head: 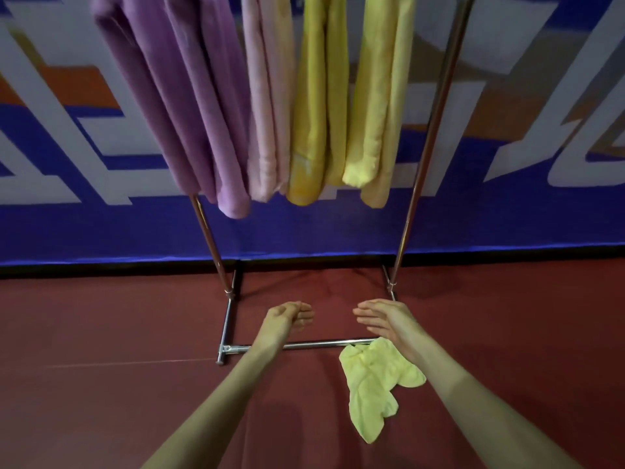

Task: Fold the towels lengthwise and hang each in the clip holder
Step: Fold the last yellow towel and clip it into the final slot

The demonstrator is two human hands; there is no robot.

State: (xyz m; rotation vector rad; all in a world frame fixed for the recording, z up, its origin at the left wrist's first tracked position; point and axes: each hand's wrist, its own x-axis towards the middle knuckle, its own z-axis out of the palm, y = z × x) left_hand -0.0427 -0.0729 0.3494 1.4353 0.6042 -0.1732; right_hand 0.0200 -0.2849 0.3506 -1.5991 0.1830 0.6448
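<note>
Several folded towels hang side by side from the top of a metal rack [426,154]: a purple towel [176,106], a pink towel [267,106], a mustard-yellow towel [316,106] and a pale yellow towel [378,106]. The clips holding them are out of view above the frame. A crumpled light-yellow towel [375,384] lies on the floor against the rack's front base bar. My left hand [291,318] hovers low with fingers loosely curled and holds nothing. My right hand [385,318] is open, fingers stretched, just above and behind the fallen towel.
The rack's chrome base bar [304,345] runs across the dark red floor [101,333] between my forearms, with a side bar at the left. A blue, white and orange banner wall [101,225] stands right behind the rack.
</note>
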